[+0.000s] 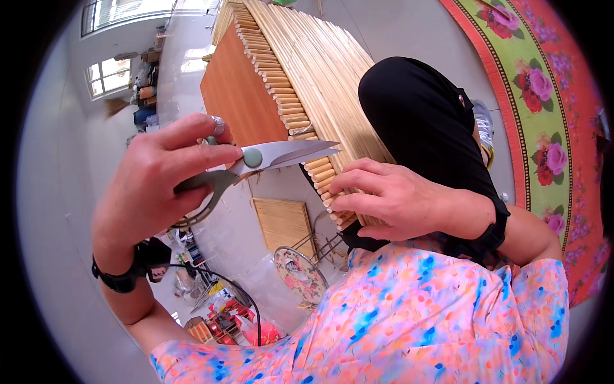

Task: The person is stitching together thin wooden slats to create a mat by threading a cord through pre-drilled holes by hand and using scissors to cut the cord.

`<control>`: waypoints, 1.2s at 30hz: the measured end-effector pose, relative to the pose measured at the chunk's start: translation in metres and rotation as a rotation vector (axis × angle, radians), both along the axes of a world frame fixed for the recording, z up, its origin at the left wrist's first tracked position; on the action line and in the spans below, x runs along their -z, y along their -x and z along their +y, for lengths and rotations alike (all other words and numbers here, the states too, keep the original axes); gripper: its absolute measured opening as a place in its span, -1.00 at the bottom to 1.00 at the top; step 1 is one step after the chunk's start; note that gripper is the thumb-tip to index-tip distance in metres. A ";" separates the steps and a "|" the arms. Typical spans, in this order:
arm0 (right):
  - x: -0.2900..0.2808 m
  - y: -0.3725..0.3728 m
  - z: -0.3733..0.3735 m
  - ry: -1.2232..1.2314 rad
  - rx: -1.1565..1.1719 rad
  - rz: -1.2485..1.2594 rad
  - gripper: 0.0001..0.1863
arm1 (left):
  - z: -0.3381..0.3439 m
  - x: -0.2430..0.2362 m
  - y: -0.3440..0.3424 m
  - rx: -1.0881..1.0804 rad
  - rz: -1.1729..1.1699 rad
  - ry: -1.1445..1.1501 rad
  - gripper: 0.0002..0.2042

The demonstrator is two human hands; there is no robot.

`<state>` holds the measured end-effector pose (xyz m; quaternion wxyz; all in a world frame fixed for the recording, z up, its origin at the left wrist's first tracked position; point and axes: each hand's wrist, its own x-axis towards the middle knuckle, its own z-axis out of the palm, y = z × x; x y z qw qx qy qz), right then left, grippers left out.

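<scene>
My left hand [153, 169] is closed round the handles of a pair of scissors [291, 153] with grey-green grips. The scissors' blades point right, slightly parted, over the edge of a long row of pale wooden sticks [326, 54]. At the near end of that row, my right hand [396, 198] rests with its bent fingers apart, the fingertips touching the round stick ends [318, 168]. Its thumb lies lower, partly over the sticks. A dark strip runs under the stick ends near the blades. Thin strands show around some sticks beside the scissors.
A reddish-brown board [233, 89] lies beside the sticks' left edge. My black-trousered knee [409, 96] is against their right side. Lower down are a smaller stick panel [281, 221] and a round floral stool [300, 275]. A floral cloth [543, 128] lies at the right.
</scene>
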<state>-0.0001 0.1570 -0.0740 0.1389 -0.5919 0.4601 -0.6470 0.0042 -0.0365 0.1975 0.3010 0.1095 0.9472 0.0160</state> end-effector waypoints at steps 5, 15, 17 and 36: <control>0.004 0.000 0.000 0.053 -0.013 -0.005 -0.59 | 0.000 -0.002 0.033 0.061 -0.187 0.110 -0.55; 0.008 0.005 0.002 0.069 -0.048 -0.043 -0.68 | 0.010 0.017 0.093 0.115 -0.411 0.211 -0.63; 0.009 0.005 0.002 0.072 -0.052 -0.046 -0.70 | 0.013 0.023 0.102 0.118 -0.462 0.259 -0.63; 0.010 0.004 0.003 0.022 -0.071 -0.079 -0.79 | 0.025 0.058 0.147 0.042 -0.760 0.406 -0.66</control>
